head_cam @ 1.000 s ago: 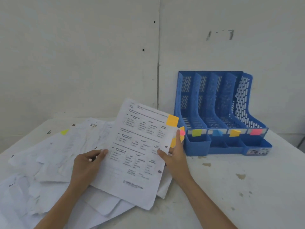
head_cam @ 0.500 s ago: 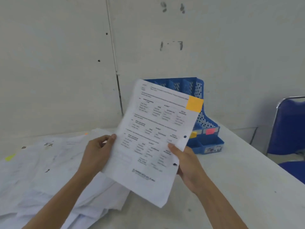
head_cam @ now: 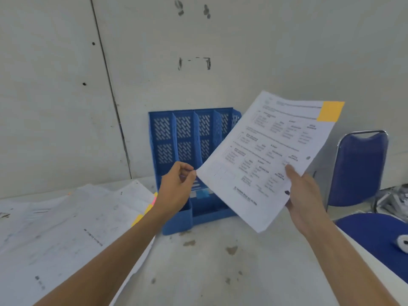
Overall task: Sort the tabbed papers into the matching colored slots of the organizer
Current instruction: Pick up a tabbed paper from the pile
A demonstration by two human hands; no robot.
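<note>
I hold a printed paper [head_cam: 265, 160] with an orange tab [head_cam: 330, 111] at its top right corner, raised in front of the right half of the blue slotted organizer [head_cam: 187, 146]. My right hand [head_cam: 302, 193] grips the sheet's lower right edge, thumb on top. My left hand [head_cam: 176, 186] has curled fingers and pinches the sheet's left corner. A blue tab [head_cam: 202, 193] shows on the organizer's front; the other slot tabs are hidden by the paper and my left hand.
A loose pile of white papers [head_cam: 66, 228] covers the table's left side, with pink and yellow tabs [head_cam: 145, 210] at its right edge. The stained white table [head_cam: 220, 261] has bare room in front. A blue chair [head_cam: 362, 168] stands at the right.
The orange-tabbed paper has been lifted off the pile and carried right and up, in front of the organizer. My left hand has slid from the sheet's left edge to its corner.
</note>
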